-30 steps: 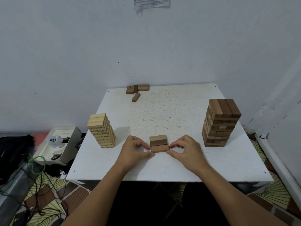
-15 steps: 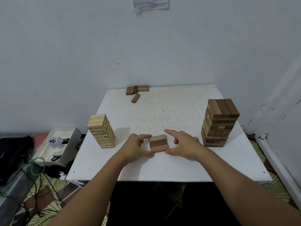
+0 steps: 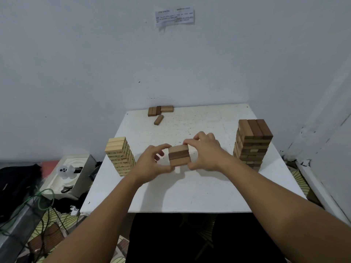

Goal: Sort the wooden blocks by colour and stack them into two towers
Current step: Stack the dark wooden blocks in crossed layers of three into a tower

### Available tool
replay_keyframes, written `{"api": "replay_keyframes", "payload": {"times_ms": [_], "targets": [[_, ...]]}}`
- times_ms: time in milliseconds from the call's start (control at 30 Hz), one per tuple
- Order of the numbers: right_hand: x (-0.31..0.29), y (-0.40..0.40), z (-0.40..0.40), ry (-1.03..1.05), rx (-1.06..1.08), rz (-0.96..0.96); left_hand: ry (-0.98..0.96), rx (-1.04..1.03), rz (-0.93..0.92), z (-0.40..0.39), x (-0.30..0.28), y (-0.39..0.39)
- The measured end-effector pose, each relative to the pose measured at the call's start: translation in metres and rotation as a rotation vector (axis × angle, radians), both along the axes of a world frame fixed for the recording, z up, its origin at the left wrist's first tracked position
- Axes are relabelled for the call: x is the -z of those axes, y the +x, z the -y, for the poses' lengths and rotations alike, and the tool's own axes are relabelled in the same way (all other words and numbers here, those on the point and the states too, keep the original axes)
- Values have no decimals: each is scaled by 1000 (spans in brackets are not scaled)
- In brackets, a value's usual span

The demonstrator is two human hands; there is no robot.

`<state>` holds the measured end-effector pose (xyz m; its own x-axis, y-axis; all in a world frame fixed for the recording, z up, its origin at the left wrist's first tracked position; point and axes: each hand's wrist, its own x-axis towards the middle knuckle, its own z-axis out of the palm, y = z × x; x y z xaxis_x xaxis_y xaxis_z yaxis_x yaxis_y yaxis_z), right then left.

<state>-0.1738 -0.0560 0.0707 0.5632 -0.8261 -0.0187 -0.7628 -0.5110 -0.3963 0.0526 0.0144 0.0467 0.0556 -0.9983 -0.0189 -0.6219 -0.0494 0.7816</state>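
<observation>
We are gripping three brown blocks [image 3: 179, 155] side by side between our left hand [image 3: 152, 164] and right hand [image 3: 206, 152], fingers curled on the ends, long axes running hand to hand, above the table [image 3: 190, 192].

Open table [image 3: 190, 194] between pale tower [image 3: 120, 156] and brown tower [image 3: 251, 144].

Ahead of me stood a pale wall [image 3: 95, 63] with a printed paper notice [image 3: 175, 17] taped high on it, its text too small to read. Down on the floor to my left lay a white moulded tray [image 3: 57, 184] holding a small white figure [image 3: 66, 170], beside a black bag [image 3: 18, 184] and a loose green cable [image 3: 40, 196].
</observation>
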Motion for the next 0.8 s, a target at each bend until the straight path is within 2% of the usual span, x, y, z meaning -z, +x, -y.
{"api": "replay_keyframes", "payload": {"times_ms": [200, 400, 800], "targets": [[-73, 0, 12, -222, 13, -12, -176, -20, -30, 16, -60, -1], [-117, -36, 20, -305, 70, -49, -211, 63, -33, 38, -102, -30], [-124, -168, 16, 38, 237, 103, -95, 284, -34, 76, -120, -140]]}}
